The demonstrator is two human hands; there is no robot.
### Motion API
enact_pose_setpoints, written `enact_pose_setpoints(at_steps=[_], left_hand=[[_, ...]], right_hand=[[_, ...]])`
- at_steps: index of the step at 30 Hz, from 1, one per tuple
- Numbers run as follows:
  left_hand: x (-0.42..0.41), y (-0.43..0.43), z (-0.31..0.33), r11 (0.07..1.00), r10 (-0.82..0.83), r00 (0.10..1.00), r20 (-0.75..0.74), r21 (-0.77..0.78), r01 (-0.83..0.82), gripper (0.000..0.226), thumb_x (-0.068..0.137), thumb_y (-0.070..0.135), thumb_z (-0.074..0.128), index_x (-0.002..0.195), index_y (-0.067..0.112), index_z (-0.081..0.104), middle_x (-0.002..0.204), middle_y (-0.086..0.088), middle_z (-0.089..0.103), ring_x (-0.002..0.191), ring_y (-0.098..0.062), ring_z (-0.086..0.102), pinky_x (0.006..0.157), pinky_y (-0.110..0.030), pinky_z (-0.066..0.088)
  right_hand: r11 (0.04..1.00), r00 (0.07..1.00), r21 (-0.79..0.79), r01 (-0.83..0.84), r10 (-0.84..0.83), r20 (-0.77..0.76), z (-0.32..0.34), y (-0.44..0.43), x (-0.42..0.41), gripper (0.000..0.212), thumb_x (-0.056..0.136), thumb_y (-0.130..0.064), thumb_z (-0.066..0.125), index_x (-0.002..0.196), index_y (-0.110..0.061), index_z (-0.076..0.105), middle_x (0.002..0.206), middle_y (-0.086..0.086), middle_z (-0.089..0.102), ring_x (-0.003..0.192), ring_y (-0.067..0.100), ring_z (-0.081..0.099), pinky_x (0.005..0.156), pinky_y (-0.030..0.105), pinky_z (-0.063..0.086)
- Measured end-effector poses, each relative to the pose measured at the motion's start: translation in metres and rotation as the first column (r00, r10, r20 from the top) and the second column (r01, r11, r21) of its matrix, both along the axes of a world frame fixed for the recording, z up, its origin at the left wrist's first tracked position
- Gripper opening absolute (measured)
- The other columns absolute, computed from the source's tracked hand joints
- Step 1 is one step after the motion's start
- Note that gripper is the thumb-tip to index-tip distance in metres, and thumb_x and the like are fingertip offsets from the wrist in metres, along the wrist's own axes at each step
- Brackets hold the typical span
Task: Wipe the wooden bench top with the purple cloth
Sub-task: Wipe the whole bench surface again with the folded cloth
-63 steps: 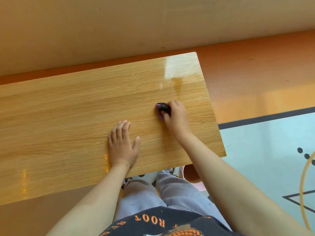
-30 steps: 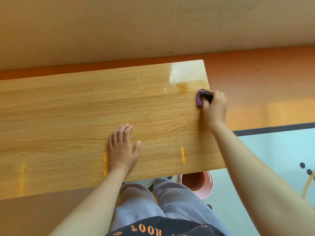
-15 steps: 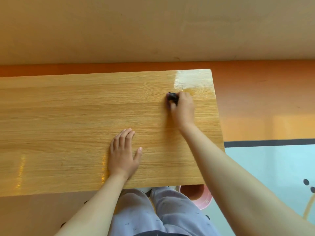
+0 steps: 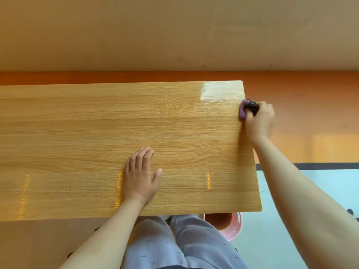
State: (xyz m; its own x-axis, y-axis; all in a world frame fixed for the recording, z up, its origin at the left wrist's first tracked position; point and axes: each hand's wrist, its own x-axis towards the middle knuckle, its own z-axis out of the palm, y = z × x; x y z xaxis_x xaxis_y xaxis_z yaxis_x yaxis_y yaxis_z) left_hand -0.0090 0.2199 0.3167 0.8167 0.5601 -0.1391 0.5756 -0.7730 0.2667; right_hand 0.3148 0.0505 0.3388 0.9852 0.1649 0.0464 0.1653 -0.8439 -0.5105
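The wooden bench top (image 4: pixel 97 136) fills the middle of the head view, glossy, with a wet-looking shine near its far right corner. My right hand (image 4: pixel 259 121) grips the bunched purple cloth (image 4: pixel 242 111), which has a dark part, at the bench's right edge, partly off the board. Only a small piece of the cloth shows past my fingers. Lying flat on the wood near the front edge, my left hand (image 4: pixel 139 175) has its fingers spread and holds nothing.
A beige wall (image 4: pixel 174 32) runs behind the bench above an orange floor strip (image 4: pixel 301 90). Below the bench's front right corner stands a pink basket (image 4: pixel 233 226). To the right lies a pale blue mat (image 4: pixel 330 183) with dark lines. My legs are under the front edge.
My right hand has swept the cloth from the middle of the right end out to the right edge. The left hand has stayed flat in place. The view has tilted slightly.
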Motion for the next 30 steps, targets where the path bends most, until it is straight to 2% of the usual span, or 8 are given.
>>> enact_pose_setpoints(at_steps=[6,9,14,17,19,23,27,30], left_hand=[[0.001,0.001,0.001,1.000,0.006,1.000,-0.001,-0.005,-0.006,0.059,0.087,0.045,0.041,0.138,0.013,0.041,0.144,-0.004,0.041,0.135,-0.025,0.035,0.112,-0.043,0.026],[0.001,0.000,0.002,1.000,0.011,1.000,0.007,-0.016,-0.010,0.060,0.087,0.045,0.041,0.138,0.014,0.040,0.144,-0.004,0.042,0.136,-0.024,0.033,0.112,-0.044,0.026],[0.000,-0.001,0.002,1.000,0.010,1.000,0.004,-0.005,-0.010,0.061,0.087,0.045,0.040,0.139,0.014,0.040,0.145,-0.004,0.042,0.137,-0.021,0.031,0.113,-0.041,0.022],[0.001,-0.001,0.002,1.000,0.006,1.000,0.001,-0.004,-0.006,0.061,0.087,0.045,0.041,0.139,0.013,0.041,0.145,-0.003,0.041,0.137,-0.021,0.030,0.114,-0.041,0.021],[0.001,0.000,0.002,1.000,0.005,1.000,0.000,-0.005,-0.005,0.060,0.087,0.045,0.041,0.138,0.013,0.041,0.144,-0.004,0.042,0.137,-0.021,0.031,0.114,-0.041,0.021],[0.001,0.000,0.002,1.000,0.000,1.000,0.007,-0.008,0.000,0.060,0.086,0.044,0.042,0.137,0.013,0.042,0.143,-0.004,0.043,0.135,-0.022,0.033,0.113,-0.040,0.021],[0.002,0.000,0.003,1.000,0.000,1.000,0.006,-0.007,0.000,0.060,0.087,0.045,0.042,0.137,0.012,0.043,0.142,-0.005,0.045,0.135,-0.022,0.034,0.113,-0.040,0.022],[0.002,0.001,0.003,1.000,0.002,1.000,0.011,-0.014,-0.002,0.060,0.087,0.044,0.042,0.137,0.012,0.044,0.142,-0.004,0.045,0.135,-0.022,0.034,0.113,-0.041,0.022]], right_hand=[[0.997,0.997,0.035,0.072,-0.073,0.012,-0.001,0.029,-0.012,0.021,0.088,-0.012,0.054,0.104,0.001,0.055,0.109,0.021,0.053,0.104,0.035,0.048,0.084,0.032,0.033],[0.994,0.996,0.069,-0.082,0.084,-0.028,0.000,0.074,-0.034,0.018,0.089,-0.013,0.054,0.103,-0.002,0.055,0.108,0.016,0.054,0.101,0.030,0.049,0.078,0.027,0.032],[0.926,0.930,0.145,-0.349,0.361,-0.067,0.000,0.147,-0.064,0.016,0.087,-0.010,0.054,0.102,-0.003,0.057,0.105,0.013,0.055,0.098,0.028,0.050,0.076,0.028,0.036],[0.904,0.908,0.160,-0.397,0.412,-0.080,0.000,0.150,-0.060,0.013,0.087,-0.009,0.053,0.099,-0.004,0.056,0.103,0.012,0.055,0.097,0.027,0.050,0.074,0.027,0.036],[0.918,0.924,0.157,-0.365,0.377,-0.061,-0.001,0.135,-0.047,0.013,0.085,-0.008,0.054,0.097,-0.003,0.057,0.102,0.014,0.055,0.097,0.029,0.050,0.075,0.029,0.036],[0.978,0.983,0.103,-0.183,0.183,0.002,-0.003,0.082,-0.002,0.015,0.083,-0.007,0.053,0.095,0.001,0.058,0.102,0.023,0.057,0.098,0.036,0.050,0.082,0.036,0.035],[0.998,0.997,-0.002,-0.066,0.067,0.026,-0.003,0.041,0.033,0.023,0.087,-0.012,0.052,0.106,0.000,0.057,0.109,0.024,0.055,0.105,0.038,0.048,0.088,0.040,0.035],[1.000,0.999,-0.015,-0.004,0.004,0.033,-0.006,0.049,0.034,0.025,0.088,-0.012,0.052,0.108,0.001,0.057,0.111,0.024,0.054,0.108,0.038,0.047,0.089,0.038,0.033]])
